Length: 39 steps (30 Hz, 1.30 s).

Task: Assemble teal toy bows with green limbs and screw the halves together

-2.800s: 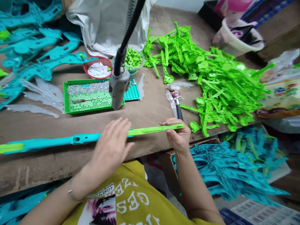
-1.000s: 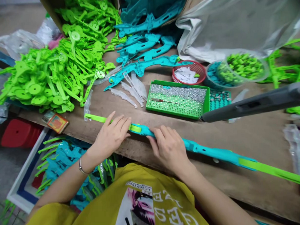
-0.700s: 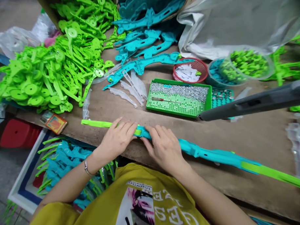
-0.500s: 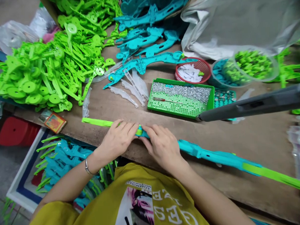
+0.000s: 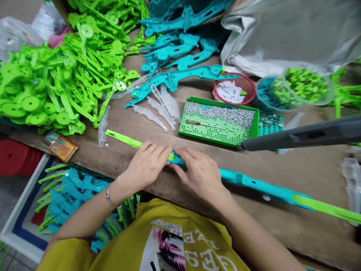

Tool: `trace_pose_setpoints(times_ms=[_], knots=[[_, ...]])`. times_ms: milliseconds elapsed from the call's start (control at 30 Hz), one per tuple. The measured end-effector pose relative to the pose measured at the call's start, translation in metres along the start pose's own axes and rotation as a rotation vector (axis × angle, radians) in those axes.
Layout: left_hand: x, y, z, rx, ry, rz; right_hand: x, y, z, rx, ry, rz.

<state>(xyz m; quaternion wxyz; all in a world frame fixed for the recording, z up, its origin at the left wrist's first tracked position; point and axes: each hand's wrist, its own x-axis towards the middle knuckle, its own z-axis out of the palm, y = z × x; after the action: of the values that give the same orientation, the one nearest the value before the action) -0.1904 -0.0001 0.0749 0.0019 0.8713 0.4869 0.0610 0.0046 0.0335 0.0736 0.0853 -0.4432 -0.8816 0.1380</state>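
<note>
A long blue plastic toy bow (image 5: pixel 259 188) with green limbs lies across the bench edge before me. My left hand (image 5: pixel 150 162) is closed over it where the left green limb (image 5: pixel 121 138) meets the blue body. Just to the right, my right hand (image 5: pixel 199 170) grips the blue part, thumb on the near side and fingers over the top. Between the two hands a short green and blue stretch of the joint shows. The right green limb (image 5: pixel 340 211) reaches toward the right edge of the view. My palms hide the rest of the joint.
A green tray (image 5: pixel 210 130) of small metal parts and a screwdriver (image 5: pixel 202 124) lies ahead, near a red basket (image 5: pixel 250 89). A dark grey bar (image 5: pixel 304 133) juts in from the right. Green limbs (image 5: pixel 48 88) are heaped left; blue bow bodies (image 5: pixel 177 50) lie behind.
The bow has turned slightly, and a slot shows at its left green end. Both hands keep their hold, a little further right in view. The camera has shifted slightly.
</note>
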Motion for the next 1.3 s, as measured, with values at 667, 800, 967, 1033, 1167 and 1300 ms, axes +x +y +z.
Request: trace_pose_setpoints(times_ms=[667, 800, 967, 1033, 1167, 1300], knots=[[0.007, -0.010, 0.012, -0.011, 0.216, 0.062, 0.004, -0.003, 0.005, -0.039, 0.089, -0.055], [-0.010, -0.005, 0.010, -0.081, 0.388, 0.154, 0.001, -0.006, 0.003, -0.074, 0.054, -0.042], [-0.049, -0.001, 0.026, -0.334, 0.961, -0.390, -0.002, -0.015, 0.003, -0.072, 0.071, -0.018], [-0.055, -0.005, 0.040, -0.546, 0.930, -0.626, 0.001, -0.020, 0.004, -0.065, 0.097, -0.037], [-0.046, -0.017, 0.060, -1.164, 0.646, -0.591, 0.014, -0.033, 0.011, -0.034, 0.109, -0.078], [-0.032, -0.021, 0.066, -1.545, 0.514, -0.615, 0.023, -0.038, 0.020, -0.023, 0.070, -0.069]])
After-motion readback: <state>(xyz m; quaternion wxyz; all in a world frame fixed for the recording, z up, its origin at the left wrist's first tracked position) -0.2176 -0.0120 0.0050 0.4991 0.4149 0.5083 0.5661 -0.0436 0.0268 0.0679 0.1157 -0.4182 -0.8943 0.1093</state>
